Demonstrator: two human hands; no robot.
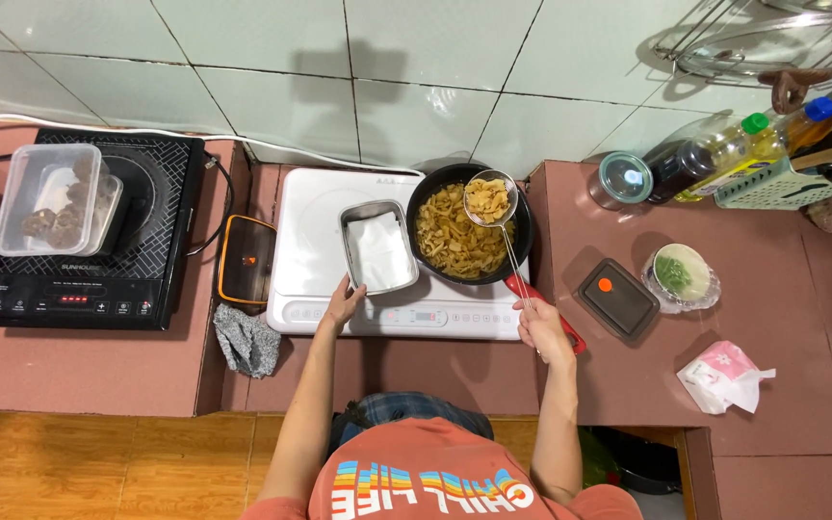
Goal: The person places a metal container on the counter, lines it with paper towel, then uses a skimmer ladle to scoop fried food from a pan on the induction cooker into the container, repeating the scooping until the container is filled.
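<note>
- Head view: the right hand (pixel 543 327) is closed around the long handle of a wire skimmer (pixel 489 199), whose round basket is lifted over the frying pan (pixel 522 226) and holds a heap of pale fried pieces.
- The pan is black with a red handle (pixel 543 300) that points toward the person; it sits on the right part of the white induction cooker (pixel 310 255) and is full of the same golden strips.
- The left hand (pixel 344 303) rests on the near corner of a metal tray (pixel 378 247), fingers curled against its rim; whether it truly grips the rim I cannot tell.
- The tray stands on the white cooker just beside the pan, to its left, and is lined with white paper.
- Left of the white cooker lie a flat orange-rimmed lid (pixel 247 260) and a crumpled grey cloth (pixel 247 339).
- Further left, a black induction cooker (pixel 89 241) carries a clear plastic box (pixel 50 197) with dark pieces inside.
- On the counter to the right are a dark lidded box (pixel 616 299), a small bowl of chopped greens (pixel 681 274), a pink-and-white bag (pixel 724 376), a glass jar (pixel 622 179) and several bottles (pixel 724 149).
</note>
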